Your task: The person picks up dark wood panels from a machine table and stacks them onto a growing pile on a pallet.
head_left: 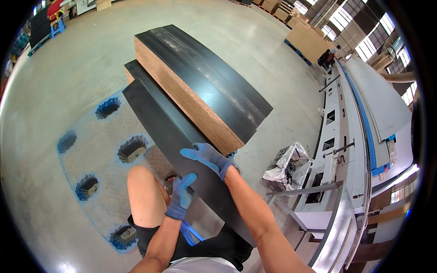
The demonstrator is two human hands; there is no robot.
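Observation:
A long, narrow black board (154,120) lies tilted across my lap, its far end over the lower part of a stack. My left hand (181,198), in a grey-blue glove, closes on its left edge with the thumb on top. My right hand (207,159), gloved alike, grips the opposite edge, thumb laid over the black face. Fingers under the board are hidden. Just beyond stands a tall stack of black-topped boards (200,75) with brown edges. A lower row of boards (175,113) runs along its near side, partly covered by the held board.
A worn blue-edged pallet (93,132) with scalloped holes lies at left. A crate (287,168) wrapped in clear plastic stands right, before a long white machine (337,113) with a metal frame (334,214). Farther off are cardboard boxes (309,41), a person (328,55) and a blue stool (57,29).

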